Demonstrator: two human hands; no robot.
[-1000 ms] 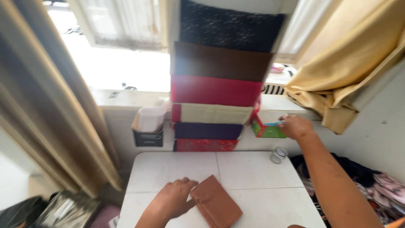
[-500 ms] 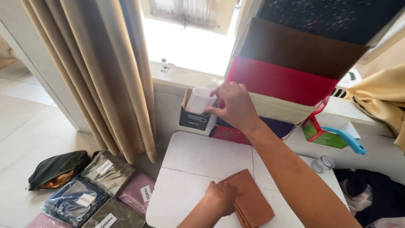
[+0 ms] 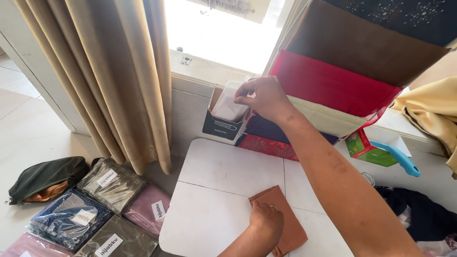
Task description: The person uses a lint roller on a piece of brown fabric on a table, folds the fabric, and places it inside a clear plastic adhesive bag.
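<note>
White folding table [image 3: 214,190] at lower centre carries the folded rust-brown cloth [image 3: 284,220], pinned flat under the left hand [image 3: 266,223], while the right hand [image 3: 262,97], upper centre, pinches a clear bag [image 3: 228,102] in the small box [image 3: 223,124] — cloth folded, not yet bagged.

Left hand [image 3: 266,223] flat, right hand [image 3: 262,97] pinching

A beige curtain [image 3: 119,81] hangs at the left beside a bright window [image 3: 214,33]. On the floor below lie several clear packets of folded cloth [image 3: 95,204] with white labels, and a dark green pouch [image 3: 45,177] rests beside them. Behind the white worktop [image 3: 219,171], flat fabric-covered boards in brown [image 3: 362,47], red [image 3: 333,85] and cream [image 3: 328,119] lean stacked. On the right ledge, a green carton [image 3: 369,150] sits next to a blue handle [image 3: 397,159].
</note>
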